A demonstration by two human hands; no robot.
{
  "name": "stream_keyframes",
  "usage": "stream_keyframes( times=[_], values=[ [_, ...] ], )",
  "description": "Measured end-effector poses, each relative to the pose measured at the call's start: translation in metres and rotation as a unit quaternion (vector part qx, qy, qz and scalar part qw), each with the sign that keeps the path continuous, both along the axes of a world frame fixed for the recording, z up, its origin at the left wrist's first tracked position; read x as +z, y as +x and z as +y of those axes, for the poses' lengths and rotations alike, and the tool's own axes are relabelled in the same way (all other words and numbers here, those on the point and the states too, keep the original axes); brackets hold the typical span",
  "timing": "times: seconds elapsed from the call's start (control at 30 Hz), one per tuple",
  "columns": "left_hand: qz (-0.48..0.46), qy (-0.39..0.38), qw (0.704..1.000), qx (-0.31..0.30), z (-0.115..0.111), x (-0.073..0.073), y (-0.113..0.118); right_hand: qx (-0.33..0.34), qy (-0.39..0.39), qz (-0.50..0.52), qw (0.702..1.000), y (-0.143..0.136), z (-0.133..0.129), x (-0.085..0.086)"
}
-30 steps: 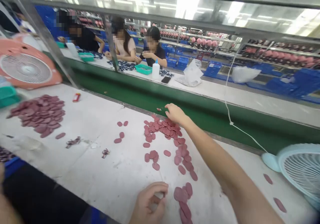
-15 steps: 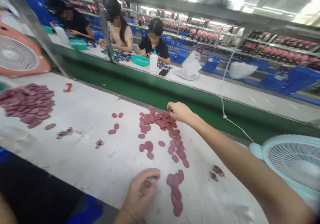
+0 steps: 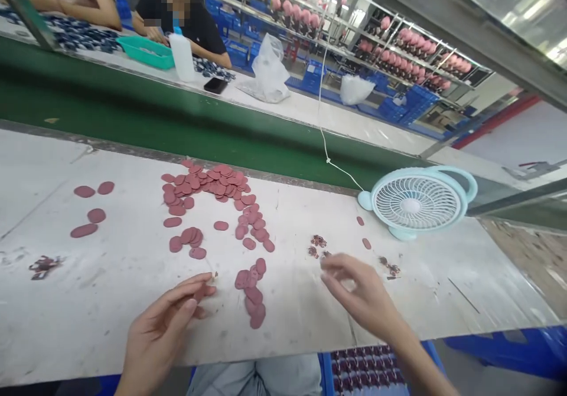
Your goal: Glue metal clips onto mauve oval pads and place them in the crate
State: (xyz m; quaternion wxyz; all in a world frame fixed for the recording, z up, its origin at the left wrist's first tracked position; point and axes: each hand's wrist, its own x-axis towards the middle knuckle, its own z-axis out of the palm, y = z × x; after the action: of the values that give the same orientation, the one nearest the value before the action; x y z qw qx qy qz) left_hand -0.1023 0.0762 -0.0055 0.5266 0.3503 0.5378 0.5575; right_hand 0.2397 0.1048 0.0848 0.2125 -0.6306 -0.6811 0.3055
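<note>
My left hand (image 3: 166, 322) is low over the white table, fingers curled together. A tiny pale bit (image 3: 215, 277) shows at its fingertips, too small to name. My right hand (image 3: 358, 290) is at the right, thumb and forefinger apart, with nothing visible between them. Just beyond its fingertips lie small dark reddish pieces (image 3: 318, 242). Flat maroon oval pieces (image 3: 221, 180) form a heap at the table's far side, trailing toward me on the right. An overlapping cluster of ovals (image 3: 254, 295) lies between my hands.
A light blue fan (image 3: 411, 204) stands at the right, its white cord (image 3: 326, 142) running upward. More dark pieces (image 3: 390, 267) lie near it. Across the green channel (image 3: 133, 113), co-workers sit by a teal tray (image 3: 146, 52) and a white bottle (image 3: 181, 56). A blue crate (image 3: 326, 378) stands below the table edge.
The view has swung to the right. My right hand has drawn back from the far edge of the oval heap to beside the small dark pieces. My left hand stays near the table's front.
</note>
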Motion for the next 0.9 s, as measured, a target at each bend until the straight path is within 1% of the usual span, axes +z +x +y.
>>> stream_keyframes(
  times=[0.03,0.07,0.1,0.13,0.17,0.2,0.23,0.27,0.3,0.33,0.37,0.4,0.47,0.5,0.53,0.57,0.6,0.63,0.67,0.7,0.73,0.77,0.8,0.83,0.9],
  values=[
    [-0.015,-0.008,1.0,0.009,0.0,0.0,-0.001,-0.072,-0.026,0.174,0.982,0.004,-0.02,-0.009],
    [-0.029,-0.015,0.999,0.015,0.0,0.0,-0.003,-0.124,-0.052,0.315,0.939,0.008,-0.038,-0.019],
    [-0.042,-0.025,0.999,0.017,0.001,0.0,-0.004,-0.155,-0.067,0.401,0.9,0.011,-0.052,-0.031],
    [-0.058,-0.039,0.997,0.019,0.0,0.001,-0.004,-0.174,-0.075,0.49,0.851,0.014,-0.063,-0.043],
    [-0.077,-0.059,0.995,0.022,0.0,0.001,-0.004,-0.181,-0.073,0.578,0.793,0.017,-0.07,-0.055],
    [-0.099,-0.086,0.991,0.022,-0.002,0.002,-0.002,-0.178,-0.065,0.673,0.715,0.018,-0.072,-0.066],
    [-0.124,-0.115,0.985,0.018,-0.005,0.004,0.001,-0.165,-0.057,0.773,0.61,0.02,-0.071,-0.076],
    [-0.151,-0.142,0.978,0.009,-0.009,0.006,0.006,-0.143,-0.051,0.854,0.497,0.022,-0.067,-0.084],
    [-0.177,-0.165,0.97,-0.003,-0.014,0.008,0.012,-0.118,-0.05,0.905,0.406,0.025,-0.061,-0.089],
    [-0.202,-0.184,0.962,-0.019,-0.021,0.01,0.02,-0.097,-0.054,0.928,0.356,0.027,-0.055,-0.093],
    [-0.224,-0.201,0.953,-0.038,-0.028,0.011,0.029,-0.087,-0.059,0.937,0.333,0.029,-0.049,-0.095],
    [-0.245,-0.215,0.944,-0.059,-0.035,0.012,0.039,-0.085,-0.063,0.939,0.328,0.031,-0.044,-0.095],
    [-0.28,-0.235,0.925,-0.105,-0.049,0.011,0.059,-0.095,-0.071,0.934,0.338,0.03,-0.039,-0.091],
    [-0.298,-0.242,0.915,-0.125,-0.054,0.01,0.068,-0.101,-0.074,0.931,0.343,0.027,-0.04,-0.087],
    [-0.317,-0.246,0.904,-0.144,-0.058,0.007,0.076,-0.106,-0.081,0.93,0.342,0.024,-0.042,-0.082],
    [-0.337,-0.25,0.894,-0.157,-0.061,0.005,0.084,-0.116,-0.088,0.926,0.349,0.019,-0.045,-0.078],
    [-0.355,-0.253,0.884,-0.165,-0.062,0.003,0.09,-0.134,-0.093,0.912,0.377,0.014,-0.049,-0.073],
    [-0.369,-0.257,0.877,-0.169,-0.063,0.002,0.094,-0.162,-0.091,0.88,0.437,0.01,-0.053,-0.068],
    [-0.378,-0.26,0.872,-0.169,-0.063,0.001,0.097,-0.199,-0.077,0.816,0.537,0.006,-0.055,-0.065],
    [-0.382,-0.263,0.87,-0.168,-0.064,0.001,0.098,-0.239,-0.049,0.713,0.657,0.003,-0.057,-0.062],
    [-0.381,-0.265,0.87,-0.165,-0.064,0.002,0.098,-0.273,-0.012,0.584,0.764,0.002,-0.057,-0.06],
    [-0.378,-0.266,0.872,-0.162,-0.064,0.003,0.097,-0.297,0.029,0.456,0.839,0.003,-0.055,-0.059],
    [-0.373,-0.265,0.875,-0.16,-0.064,0.004,0.095,-0.312,0.066,0.354,0.879,0.004,-0.051,-0.059],
    [-0.366,-0.264,0.878,-0.159,-0.064,0.005,0.093,-0.323,0.096,0.282,0.898,0.007,-0.045,-0.059],
    [-0.349,-0.261,0.886,-0.16,-0.064,0.008,0.088,-0.329,0.135,0.202,0.913,0.015,-0.029,-0.059]
  ],
)
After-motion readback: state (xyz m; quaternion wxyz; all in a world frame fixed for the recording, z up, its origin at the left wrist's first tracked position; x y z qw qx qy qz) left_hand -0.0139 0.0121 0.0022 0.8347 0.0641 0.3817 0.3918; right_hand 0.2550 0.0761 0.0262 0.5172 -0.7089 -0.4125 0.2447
